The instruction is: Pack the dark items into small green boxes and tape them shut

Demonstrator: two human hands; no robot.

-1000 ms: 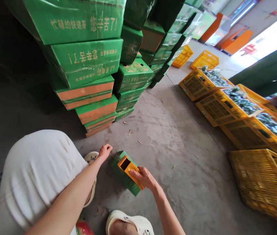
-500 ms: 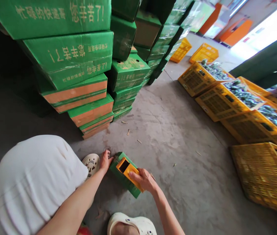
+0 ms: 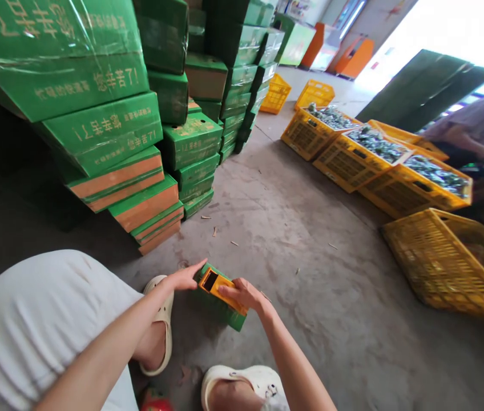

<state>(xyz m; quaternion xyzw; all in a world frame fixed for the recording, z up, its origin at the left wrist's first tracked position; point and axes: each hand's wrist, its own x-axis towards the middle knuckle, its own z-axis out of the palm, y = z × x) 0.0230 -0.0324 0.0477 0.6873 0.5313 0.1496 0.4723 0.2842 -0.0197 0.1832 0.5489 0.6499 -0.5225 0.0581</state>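
My right hand (image 3: 242,295) is closed around an orange hand-held tool (image 3: 227,290) with a dark rectangular opening at its far end. The tool lies along the top of a small green carton (image 3: 236,321) on the floor between my feet. At the carton's far left corner, my left hand (image 3: 184,277) reaches out with fingers extended, touching or nearly touching the edge. The tool and my right hand cover much of the carton's top. What kind of tool it is I cannot make out.
Stacks of green cartons (image 3: 117,134) rise at the left. Yellow crates (image 3: 340,162) filled with small greyish-green items line the right, with a tilted yellow crate (image 3: 451,268) nearer. Another person (image 3: 467,128) sits behind them. My cream clogs (image 3: 242,377) flank the carton.
The view has swung, shifting the cartons and crates leftward. My left hand's fingers have straightened out along the carton's end. My right hand still holds the orange tool on the carton.
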